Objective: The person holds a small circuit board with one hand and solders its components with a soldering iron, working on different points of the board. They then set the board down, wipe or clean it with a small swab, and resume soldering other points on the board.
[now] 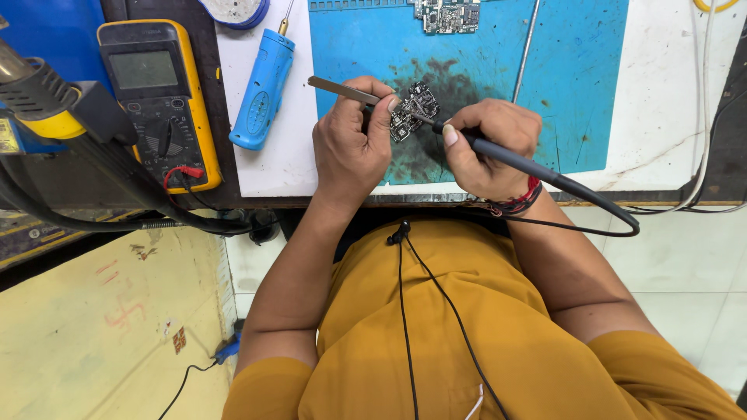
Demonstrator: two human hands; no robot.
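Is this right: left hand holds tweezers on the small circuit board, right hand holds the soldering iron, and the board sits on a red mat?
Not quite: the mat is blue, not red, as the head view shows. The rest stands: the left hand holds tweezers at the small circuit board, and the right hand holds the soldering iron.
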